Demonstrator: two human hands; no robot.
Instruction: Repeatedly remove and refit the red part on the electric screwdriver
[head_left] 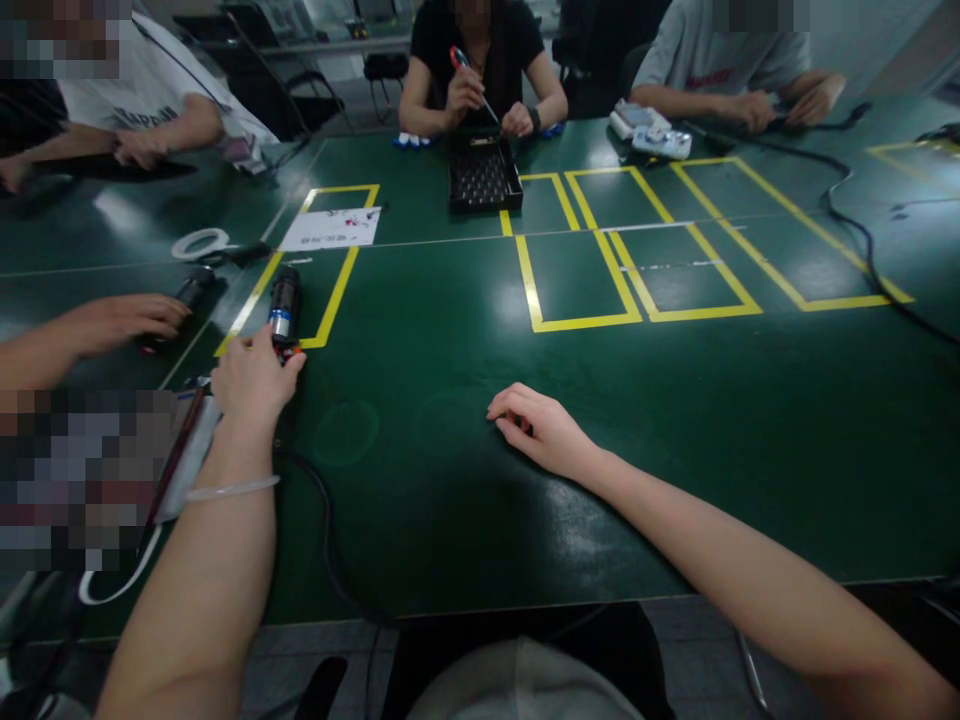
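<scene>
My left hand (255,375) is closed around the near end of a black cylindrical tool (283,305) with a blue and silver band. The tool points away from me, inside a yellow-taped outline (341,295). A small orange-red part shows by my thumb, and a black cord (326,500) runs from near my wrist to the table's front edge. What my palm covers is hidden. My right hand (540,428) rests on the green table (420,520), loosely curled, thumb apart from the fingers, with nothing in it.
At left, another person's hand (142,318) lies on a dark cylinder (196,288). A white paper (334,229) and a white tape roll (200,243) lie beyond. Across the table, a person holds a red screwdriver (471,75) over a black tray (485,180). Black cable (862,240) crosses the right side.
</scene>
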